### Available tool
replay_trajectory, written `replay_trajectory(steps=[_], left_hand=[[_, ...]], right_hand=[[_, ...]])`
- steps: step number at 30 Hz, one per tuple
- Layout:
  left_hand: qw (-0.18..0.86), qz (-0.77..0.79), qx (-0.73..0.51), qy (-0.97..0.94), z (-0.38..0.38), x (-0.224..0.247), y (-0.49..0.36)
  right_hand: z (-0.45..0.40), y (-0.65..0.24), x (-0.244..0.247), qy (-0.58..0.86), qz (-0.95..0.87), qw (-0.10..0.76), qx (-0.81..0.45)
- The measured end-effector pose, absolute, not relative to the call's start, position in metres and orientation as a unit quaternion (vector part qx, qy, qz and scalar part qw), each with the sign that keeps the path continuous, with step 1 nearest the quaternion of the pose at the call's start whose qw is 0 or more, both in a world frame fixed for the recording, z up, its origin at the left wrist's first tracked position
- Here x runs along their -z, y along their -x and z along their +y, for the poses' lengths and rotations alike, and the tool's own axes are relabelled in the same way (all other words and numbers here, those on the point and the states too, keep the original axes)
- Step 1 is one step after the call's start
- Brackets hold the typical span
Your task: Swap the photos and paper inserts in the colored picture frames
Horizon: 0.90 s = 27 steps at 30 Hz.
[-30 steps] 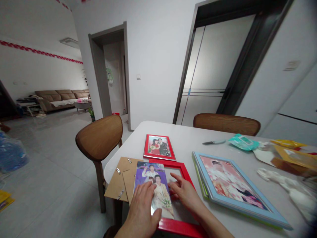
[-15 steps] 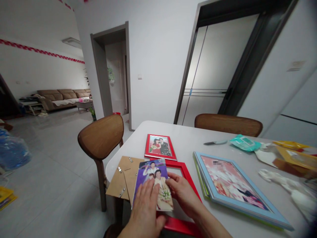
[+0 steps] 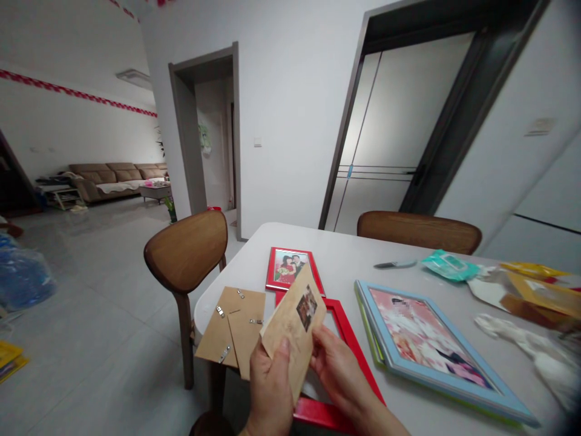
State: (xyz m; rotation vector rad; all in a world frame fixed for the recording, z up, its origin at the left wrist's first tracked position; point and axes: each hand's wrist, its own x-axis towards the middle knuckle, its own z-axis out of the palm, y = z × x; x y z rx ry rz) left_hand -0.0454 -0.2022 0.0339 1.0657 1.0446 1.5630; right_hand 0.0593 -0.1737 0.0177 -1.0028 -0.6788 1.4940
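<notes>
A tan photo sheet (image 3: 297,327) with a small dark picture on it is held tilted above the table. My left hand (image 3: 272,384) grips its lower left edge, thumb on the face. The fingers of my right hand (image 3: 338,369) pinch its right edge. Beneath it lies an empty red frame (image 3: 347,333), partly covered by the sheet and my hands. Brown backing boards (image 3: 215,330) with metal clips rest to the left. Just behind is a small red-framed photo (image 3: 276,266), its lower right overlapped by the sheet.
A blue-framed picture (image 3: 390,345) lies on a green one at the right. Farther back are a knife (image 3: 394,264), a teal packet (image 3: 449,266), a white glove (image 3: 521,339) and a torn brown package (image 3: 540,297). Wooden chairs (image 3: 188,248) stand at the table's left and far side.
The purple photo is no longer visible; a tan face with a small picture now shows between my hands, raised and tilted. My left hand has gone from lying flat to gripping the edge.
</notes>
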Motion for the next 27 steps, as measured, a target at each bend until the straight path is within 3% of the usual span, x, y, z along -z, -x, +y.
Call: replay_trajectory(steps=[3, 6, 10, 16, 22, 27], left_hand=[[0.515, 0.421, -0.602, -0.443, -0.198, -0.021, 0.044], [0.509, 0.439, -0.545, -0.502, -0.191, -0.008, 0.058], [0.406, 0.524, -0.399, -0.633, -0.191, -0.005, 0.075], [0.307, 0.497, -0.213, -0.783, -0.199, -0.011, 0.074], [0.257, 0.485, -0.122, -0.827, -0.199, -0.014, 0.074], [0.230, 0.474, -0.109, -0.843, -0.197, -0.008, 0.076]], right_hand=[[-0.170, -0.080, -0.020, 0.423, -0.280, 0.596, -0.623], [-0.166, -0.107, -0.024, 0.491, -0.281, 0.556, -0.609], [-0.158, -0.129, -0.019, 0.539, -0.323, 0.502, -0.594], [-0.147, -0.123, -0.010, 0.578, -0.437, 0.429, -0.539], [-0.143, -0.125, -0.013, 0.680, -0.610, 0.300, -0.274], [-0.143, -0.126, -0.012, 0.747, -0.644, 0.142, -0.083]])
